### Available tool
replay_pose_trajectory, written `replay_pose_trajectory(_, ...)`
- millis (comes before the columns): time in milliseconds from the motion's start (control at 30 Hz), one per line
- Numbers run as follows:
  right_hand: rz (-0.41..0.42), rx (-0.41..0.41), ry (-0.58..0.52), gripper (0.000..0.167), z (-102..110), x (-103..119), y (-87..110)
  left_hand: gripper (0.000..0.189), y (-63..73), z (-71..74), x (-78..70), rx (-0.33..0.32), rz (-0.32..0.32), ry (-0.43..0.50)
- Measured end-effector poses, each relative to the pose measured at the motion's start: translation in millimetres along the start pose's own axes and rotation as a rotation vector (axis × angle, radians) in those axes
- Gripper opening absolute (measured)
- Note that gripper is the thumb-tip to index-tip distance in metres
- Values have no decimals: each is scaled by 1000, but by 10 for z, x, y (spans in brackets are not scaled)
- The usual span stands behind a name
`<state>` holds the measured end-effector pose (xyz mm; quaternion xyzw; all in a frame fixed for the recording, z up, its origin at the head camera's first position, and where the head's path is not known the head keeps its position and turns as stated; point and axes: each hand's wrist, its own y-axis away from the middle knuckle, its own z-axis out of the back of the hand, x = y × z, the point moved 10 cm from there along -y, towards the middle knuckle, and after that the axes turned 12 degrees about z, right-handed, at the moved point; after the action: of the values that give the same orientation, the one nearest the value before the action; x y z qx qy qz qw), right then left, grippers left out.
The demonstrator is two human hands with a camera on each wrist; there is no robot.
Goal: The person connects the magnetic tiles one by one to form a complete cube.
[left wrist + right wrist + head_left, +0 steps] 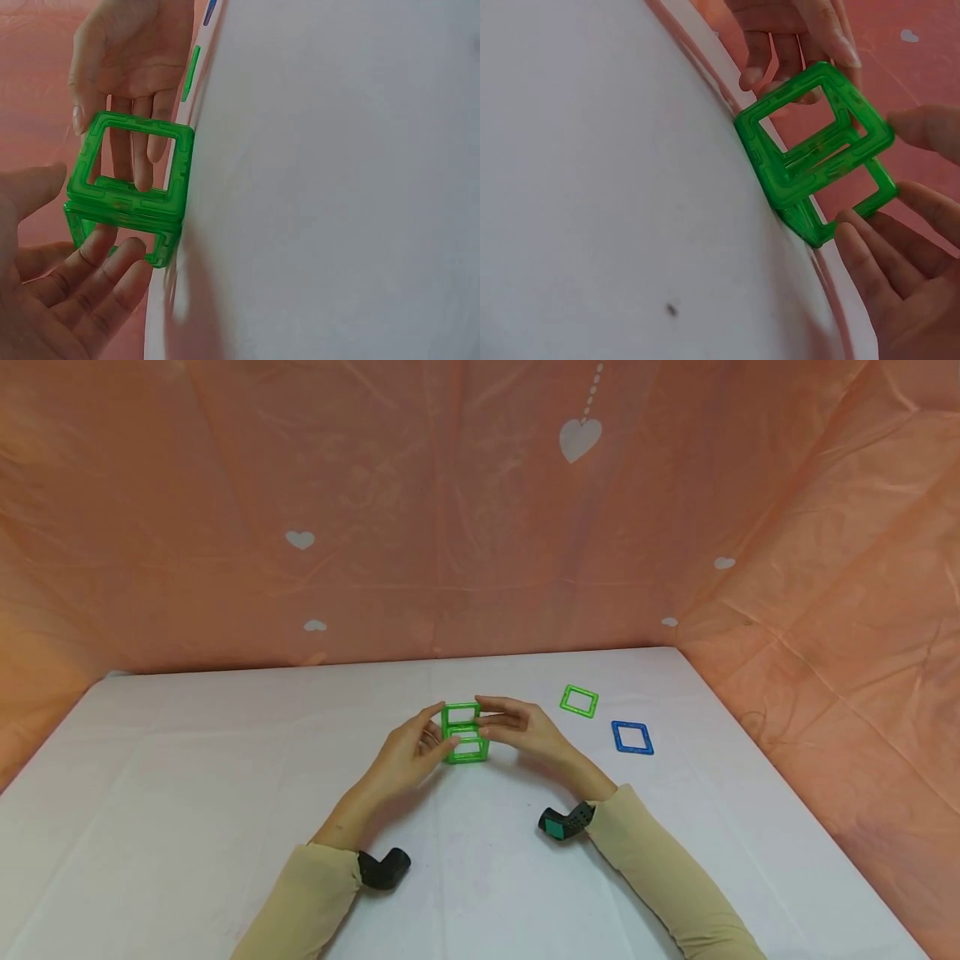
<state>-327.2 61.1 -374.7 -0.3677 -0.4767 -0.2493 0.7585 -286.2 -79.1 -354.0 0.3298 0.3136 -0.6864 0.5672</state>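
holding a green magnetic-tile build [463,727] between the two hands now, made of joined square frames! pinching its left side with the left hand [405,753], fingers bent round the edge; gripping its right side with the right hand [528,731], fingertips close to the corners. cannot tell whether resting on the white tablecloth [480,877] beneath the hands or lifted just clear of it.

probably squaring up the joints here, judging by that two-sided grip. so keep it light! press inward evenly from both sides, near the corners rather than mid-bar. steady with the left, nudge with the right, match edge to edge and let magnets do the pulling. push harder on one side and likely fold a hinge-like seam. check each corner, then ease off one hand at a time, watching for sag.

and to the right of the right hand, lying flat and well apart from the build: a loose green square tile [577,712], and, nearer the right forearm, a blue square tile [636,750].
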Motion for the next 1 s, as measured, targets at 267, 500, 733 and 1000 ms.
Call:
replay_pose_trajectory(267, 7, -38, 108, 50, 109, 25, -11, 57, -7, -3, 29, -4, 1, 0)
replay_pose_trajectory(500, -5, -95, 138, 52, 282, 9, -17, 56, -5, 26, 67, -16, 5, 4)
replay_pose_trajectory(733, -30, -181, 198, 51, 503, -11, 14, 56, 14, 33, 93, 2, 19, 8)
replay_pose_trajectory(1000, -87, -257, 284, 52, 729, -72, 100, 56, 27, 24, 99, 14, 28, 7)
